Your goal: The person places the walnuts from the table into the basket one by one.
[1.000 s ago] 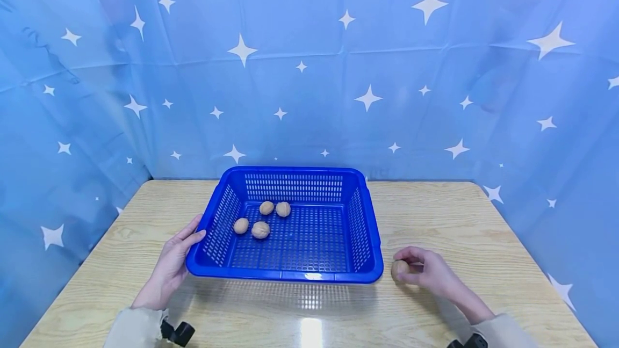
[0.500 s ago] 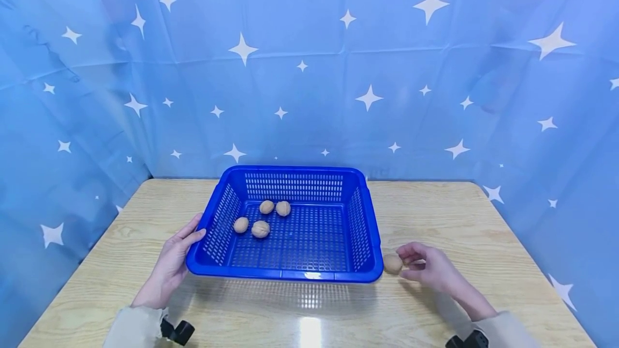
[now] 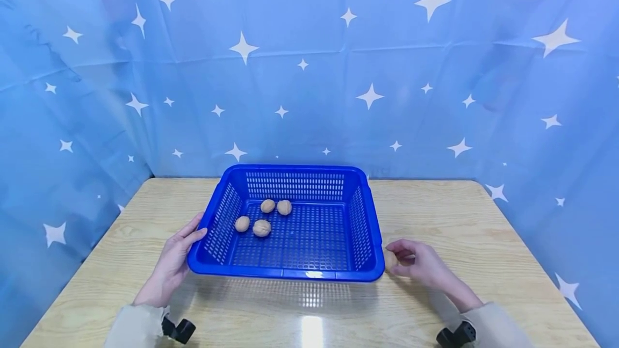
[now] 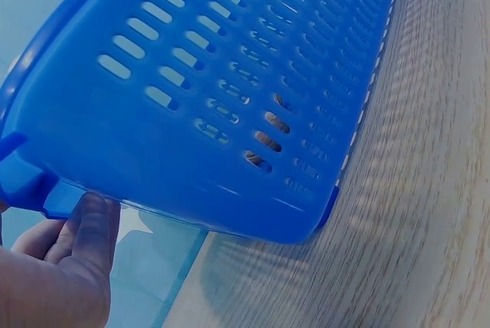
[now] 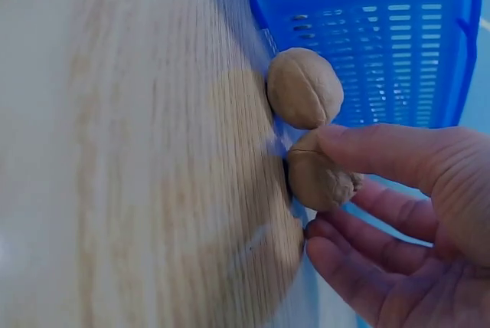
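Observation:
A blue plastic basket (image 3: 309, 274) with slotted walls stands on the table. My left hand (image 3: 170, 265) grips its left rim, thumb on top and fingers underneath, as the left wrist view also shows. Several walnuts (image 3: 261, 228) lie in the left part of the basket. Outside its right wall, my right hand (image 3: 419, 263) holds a walnut (image 5: 314, 178) between thumb and fingers, low over the tabletop. A second walnut (image 5: 305, 88) sits right against it on the basket side in the right wrist view. In the head view the fingers and basket rim partly cover these two.
The light wood table (image 3: 483, 230) extends on both sides of the basket. Behind it hangs a blue curtain (image 3: 309, 95) with white stars. A black wrist camera (image 3: 179, 331) is strapped at the left sleeve, another camera (image 3: 456, 334) at the right.
The right hand has shifted left toward the basket. A walnut near its fingertips has moved left up to the basket's right wall. Left hand and basket stay put.

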The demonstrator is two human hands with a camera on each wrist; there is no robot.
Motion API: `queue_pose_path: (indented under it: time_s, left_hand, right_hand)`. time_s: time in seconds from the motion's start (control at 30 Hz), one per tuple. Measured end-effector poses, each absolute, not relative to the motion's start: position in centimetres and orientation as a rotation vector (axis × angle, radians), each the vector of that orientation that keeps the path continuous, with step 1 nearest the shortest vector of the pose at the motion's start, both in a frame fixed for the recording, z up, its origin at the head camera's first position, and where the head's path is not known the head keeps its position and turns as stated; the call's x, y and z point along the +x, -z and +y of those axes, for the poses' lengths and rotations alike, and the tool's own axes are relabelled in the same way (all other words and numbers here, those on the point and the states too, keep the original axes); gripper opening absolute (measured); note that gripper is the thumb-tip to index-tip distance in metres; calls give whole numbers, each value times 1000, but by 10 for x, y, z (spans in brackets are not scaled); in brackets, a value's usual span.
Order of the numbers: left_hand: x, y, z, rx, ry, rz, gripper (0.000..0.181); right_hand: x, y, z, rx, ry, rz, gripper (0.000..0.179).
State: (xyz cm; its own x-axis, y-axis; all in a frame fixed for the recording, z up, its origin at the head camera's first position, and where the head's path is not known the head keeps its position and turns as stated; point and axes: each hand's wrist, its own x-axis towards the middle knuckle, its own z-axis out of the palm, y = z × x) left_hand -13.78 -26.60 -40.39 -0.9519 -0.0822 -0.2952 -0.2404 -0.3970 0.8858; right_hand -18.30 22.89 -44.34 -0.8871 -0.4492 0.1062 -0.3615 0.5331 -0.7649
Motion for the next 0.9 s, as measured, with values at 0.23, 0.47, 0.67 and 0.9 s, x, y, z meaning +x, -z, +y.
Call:
queue_pose_path:
  time_s: [0.23, 0.47, 0.67, 0.9]
  left_hand:
    - [-137, 403, -265, -431, -2523, 1670, 30]
    - [-138, 404, -265, -439, -2525, 1659, 30]
    - [-138, 404, -266, -437, -2521, 1665, 29]
    - [-138, 405, -265, -434, -2523, 1665, 30]
  right_hand:
    - [-186, 442, 223, -756, 1291, 2640, 38]
    - [-186, 441, 230, -691, 1374, 2654, 34]
    - [-192, 417, 237, -702, 1425, 2726, 34]
    - [-200, 380, 233, -674, 1400, 2769, 34]
